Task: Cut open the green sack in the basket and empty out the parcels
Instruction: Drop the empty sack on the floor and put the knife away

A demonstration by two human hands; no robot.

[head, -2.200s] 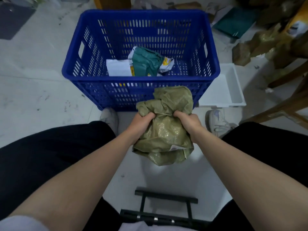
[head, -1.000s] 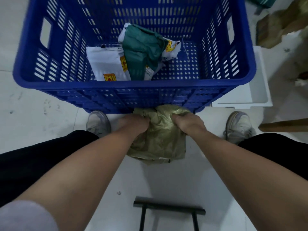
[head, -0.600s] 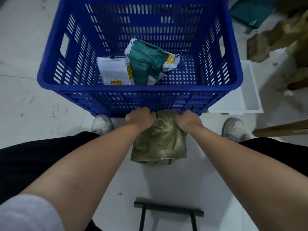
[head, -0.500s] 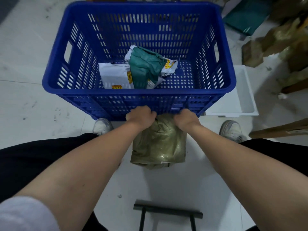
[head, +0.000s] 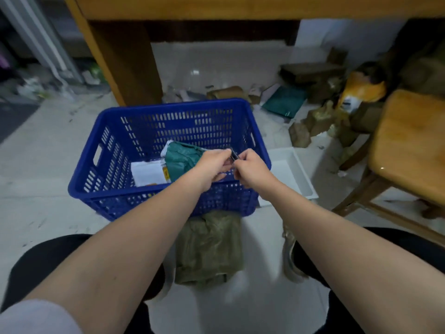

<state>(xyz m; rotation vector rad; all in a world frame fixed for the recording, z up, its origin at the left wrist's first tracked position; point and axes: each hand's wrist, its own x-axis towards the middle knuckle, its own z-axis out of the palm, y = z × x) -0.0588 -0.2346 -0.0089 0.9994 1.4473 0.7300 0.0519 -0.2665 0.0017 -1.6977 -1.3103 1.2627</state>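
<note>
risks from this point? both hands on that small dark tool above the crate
1. Both hands, left hand and right hand, pinch the small dark tool close together; if it is a blade, a fingertip could get nicked.
2. If dropped, it could fall among the parcels in the blue basket.
3. The olive sack lies between the feet: a possible slip hazard.

Dim, flat indoor light falls from above, with a soft sheen on the pale floor [head: 212, 66] and on the wooden stool [head: 409, 150]. Motion blur smears the whole frame, strongest at the left edge. Wide-angle distortion bends the edges.
</note>
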